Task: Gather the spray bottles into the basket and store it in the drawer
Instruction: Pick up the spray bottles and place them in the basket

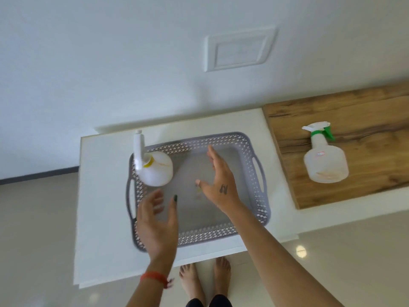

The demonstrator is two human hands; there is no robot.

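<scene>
- The yellow-collared bottle (155,168) stands upright in the left end of the grey basket (247,138), its long white spray head rising past the rim. It looks like thin translucent plastic and near empty (so light, easily tipped); the narrow neck under the head seems the safest hold.
- The left hand (158,220) hovers just below that bottle, apart from it, fingers loosely spread and curved; this grip has hold of nothing.
- The basket sits on the white surface (106,196), perforated walls all round, a cut-out handle at each short end. It should be stiff and light, and those two handles are where I would lift it for the drawer (no drawer is visible from here).
- The right hand (219,182) floats over the basket's middle, fingers straight and open, this grip also empty.
- The green-collared bottle (324,160) lies on its side on the wooden surface (365,107), well apart from the basket. It remains to be gathered; smooth and rounded, it may roll, so the neck below the trigger is the better hold.
</scene>
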